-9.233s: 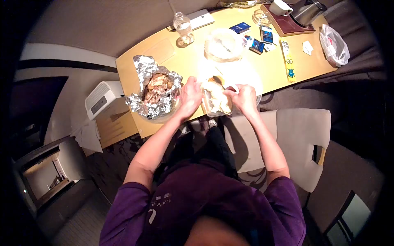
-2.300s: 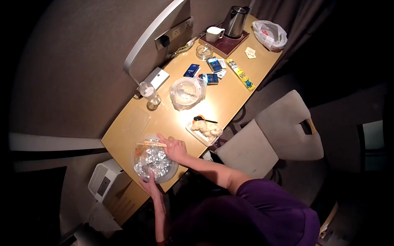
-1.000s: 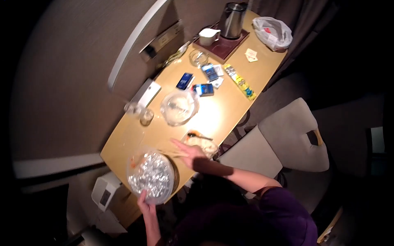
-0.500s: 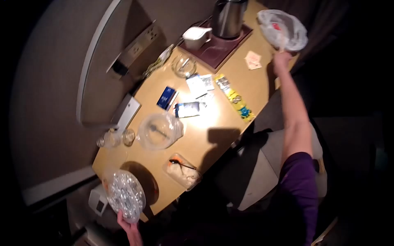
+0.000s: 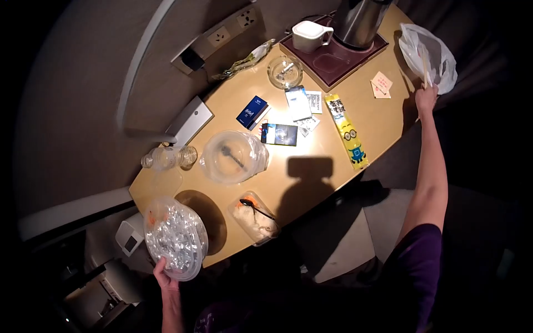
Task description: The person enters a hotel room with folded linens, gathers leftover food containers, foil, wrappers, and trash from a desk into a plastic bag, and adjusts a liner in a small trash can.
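Holding a clear round bowl (image 5: 176, 238) with foil (image 5: 172, 225) inside at 8 o'clock with the left hand (image 5: 166, 280): thumb over the near rim, grip closed on the edge. Tilted, and apparently raised off the surface (image 5: 366, 111), judging by the shadow (image 5: 214, 222) on its 2 o'clock side. Reaching far out to 2 o'clock with the right hand (image 5: 426, 100), fingers closed round pale chopsticks (image 5: 424, 64), pointing up into the mouth of a white plastic bag (image 5: 444, 69). To do it well: bring the bowl nearer level, support from below rather than by thumb alone; keep chopsticks inside the bag mouth without snagging thin plastic; keep the forearm (image 5: 430, 172) clear of the yellow packet (image 5: 348, 133), the bowl clear of the food tray (image 5: 254, 219) at 6 o'clock. Hidden or unclear: left fingers behind the bowl, lid or bare foil on top, bag contents, any right-hand contact with the bag. Cut off: kettle (image 5: 363, 22) at 1 o'clock. Lost in dark: much of the chair (image 5: 347, 238) at 5 o'clock.
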Motion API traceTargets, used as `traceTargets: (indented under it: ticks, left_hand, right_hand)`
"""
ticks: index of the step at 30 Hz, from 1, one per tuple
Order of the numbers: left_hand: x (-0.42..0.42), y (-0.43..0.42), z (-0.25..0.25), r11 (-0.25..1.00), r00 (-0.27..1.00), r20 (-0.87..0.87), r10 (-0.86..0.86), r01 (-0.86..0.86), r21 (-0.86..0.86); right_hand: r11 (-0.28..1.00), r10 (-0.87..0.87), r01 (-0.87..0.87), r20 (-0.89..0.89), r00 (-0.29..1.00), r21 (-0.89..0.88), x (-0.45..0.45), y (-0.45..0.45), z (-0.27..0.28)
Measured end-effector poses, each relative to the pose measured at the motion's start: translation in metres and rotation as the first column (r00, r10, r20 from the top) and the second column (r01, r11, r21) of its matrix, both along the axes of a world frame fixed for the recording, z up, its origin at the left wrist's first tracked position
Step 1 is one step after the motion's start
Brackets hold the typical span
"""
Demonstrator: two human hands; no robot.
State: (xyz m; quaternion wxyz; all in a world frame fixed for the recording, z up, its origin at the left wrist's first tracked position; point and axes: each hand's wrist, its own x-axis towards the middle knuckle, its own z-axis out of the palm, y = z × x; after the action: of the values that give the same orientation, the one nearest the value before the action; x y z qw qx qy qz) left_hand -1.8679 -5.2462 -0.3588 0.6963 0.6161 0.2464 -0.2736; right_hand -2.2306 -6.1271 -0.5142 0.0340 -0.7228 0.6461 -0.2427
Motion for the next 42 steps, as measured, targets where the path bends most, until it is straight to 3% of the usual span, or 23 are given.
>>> traceTargets:
  ticks: [2,3,6,8,9,10,11,14,17,23,24,25,26,27,28,30,31,32,33,34,35,40,42]
  left_hand:
    - [0.003,0.003,-0.004,0.998,1.000,0.022,-0.011,0.012,-0.055]
    - [0.003,0.006,-0.008,0.999,0.999,0.049,0.009,-0.007,-0.037]
    - [0.002,0.002,-0.008,0.990,0.999,0.018,0.028,-0.025,-0.141]
    - [0.005,0.016,-0.017,0.986,0.998,0.022,0.058,-0.054,-0.158]
    - [0.005,0.014,-0.012,0.984,0.997,0.013,0.074,-0.071,-0.165]
    - [0.004,0.010,-0.008,0.976,0.996,0.013,0.092,-0.087,-0.199]
    - [0.006,0.020,-0.007,0.974,0.996,0.013,0.091,-0.086,-0.208]
    - [0.012,0.041,0.002,0.954,0.994,0.025,0.108,-0.096,-0.284]
    - [0.018,0.084,0.001,0.934,0.979,0.063,0.193,-0.163,-0.319]
    - [0.026,0.167,0.042,0.870,0.935,0.179,0.307,-0.199,-0.452]
    - [0.032,0.184,0.050,0.865,0.931,0.183,0.315,-0.203,-0.458]
    - [0.032,0.187,0.052,0.867,0.930,0.155,0.332,-0.236,-0.438]
    - [0.040,0.199,0.058,0.868,0.926,0.172,0.336,-0.234,-0.438]
    - [0.045,0.212,0.061,0.874,0.922,0.179,0.344,-0.245,-0.420]
    - [0.046,0.223,0.066,0.871,0.920,0.174,0.351,-0.254,-0.420]
    - [0.047,0.237,0.070,0.871,0.915,0.184,0.359,-0.258,-0.419]
    - [0.048,0.243,0.067,0.873,0.921,0.184,0.345,-0.242,-0.423]
    - [0.042,0.245,0.062,0.869,0.918,0.175,0.356,-0.256,-0.425]
    - [0.041,0.247,0.062,0.863,0.922,0.153,0.356,-0.261,-0.432]
    - [0.041,0.248,0.062,0.859,0.927,0.131,0.352,-0.264,-0.440]
    - [0.041,0.251,0.064,0.861,0.930,0.128,0.345,-0.259,-0.439]
    - [0.031,0.246,0.083,0.844,0.988,0.070,0.137,-0.080,-0.531]
    - [0.022,0.235,0.075,0.872,0.991,0.052,0.124,-0.083,-0.482]
  right_hand:
    - [0.978,0.104,-0.106,-0.021,0.994,-0.178,-0.029,-0.004,0.004]
    - [0.971,0.148,-0.139,0.028,0.989,-0.193,-0.031,0.017,0.031]
    - [0.880,0.302,-0.310,-0.078,0.950,-0.359,-0.038,0.088,0.108]
    - [0.882,0.366,-0.341,0.018,0.931,-0.325,-0.043,0.151,0.152]
    - [0.858,0.341,-0.344,-0.079,0.937,-0.382,-0.039,0.188,0.176]
    - [0.885,0.336,-0.300,0.042,0.941,-0.357,-0.040,0.222,0.190]
    - [0.873,0.383,-0.341,0.056,0.922,-0.347,-0.047,0.258,0.205]
    - [0.827,0.436,-0.449,-0.120,0.892,-0.337,-0.047,0.367,0.265]
    - [0.792,0.605,-0.572,0.151,0.782,-0.214,-0.061,0.449,0.301]
    - [0.712,0.693,-0.702,-0.132,0.709,-0.034,-0.070,0.574,0.366]
    - [0.881,0.309,-0.416,0.391,0.867,0.226,-0.044,0.613,0.381]
    - [0.845,0.226,-0.415,0.478,0.849,0.337,-0.031,0.609,0.393]
    - [0.807,0.118,-0.423,0.588,0.800,0.412,-0.025,0.624,0.392]
    - [0.784,0.134,-0.418,0.532,0.836,0.459,-0.009,0.640,0.396]
    - [0.723,0.113,-0.472,0.587,0.801,0.505,0.005,0.657,0.395]
    - [0.553,0.363,-0.605,0.487,0.794,0.573,0.028,0.673,0.383]
    - [0.459,0.495,-0.683,0.475,0.728,0.568,0.047,0.681,0.375]
    - [0.353,0.621,-0.747,0.456,0.638,0.563,0.065,0.683,0.366]
    - [0.168,0.901,-0.872,0.287,0.324,0.459,0.079,0.680,0.346]
    - [0.068,0.962,-0.914,0.217,0.166,0.400,0.097,0.687,0.332]
    - [0.005,0.973,-0.920,0.210,0.095,0.393,0.106,0.692,0.314]
    - [-0.085,0.965,-0.927,0.262,0.015,0.367,0.141,0.739,0.244]
    - [-0.079,0.970,-0.944,0.245,0.001,0.320,0.138,0.750,0.202]
